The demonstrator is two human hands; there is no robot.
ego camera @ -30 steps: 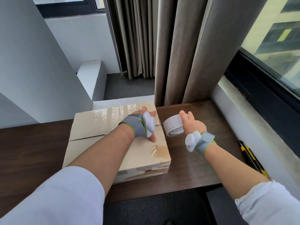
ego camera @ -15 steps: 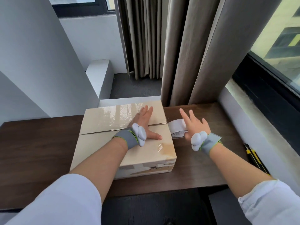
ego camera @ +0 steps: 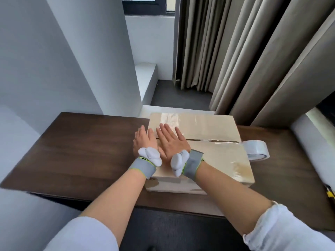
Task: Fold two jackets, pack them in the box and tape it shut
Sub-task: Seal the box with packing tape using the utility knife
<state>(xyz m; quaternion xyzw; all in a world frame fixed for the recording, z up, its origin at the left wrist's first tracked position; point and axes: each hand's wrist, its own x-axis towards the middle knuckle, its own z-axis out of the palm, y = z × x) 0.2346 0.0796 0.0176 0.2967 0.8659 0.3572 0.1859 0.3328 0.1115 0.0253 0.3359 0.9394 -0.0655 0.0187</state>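
A closed cardboard box (ego camera: 208, 134) sits on the dark wooden table (ego camera: 87, 149), with clear tape shining along its centre seam. My right hand (ego camera: 170, 140) lies flat on the box top near its left edge, fingers straight. My left hand (ego camera: 144, 142) lies flat beside it at the box's left edge, fingers straight and partly over the table. A roll of white tape (ego camera: 256, 151) stands on the table against the box's right side, apart from both hands. No jackets are visible.
Grey curtains (ego camera: 235, 60) hang behind the table. A white wall (ego camera: 72, 60) rises at the left and a white sill (ego camera: 311, 142) runs along the right. A yellow and black tool (ego camera: 330, 193) peeks in at the right edge.
My right hand left the tape roll and moved left onto the box top. My left hand slid left along the seam to the box's left edge. The view swung left.
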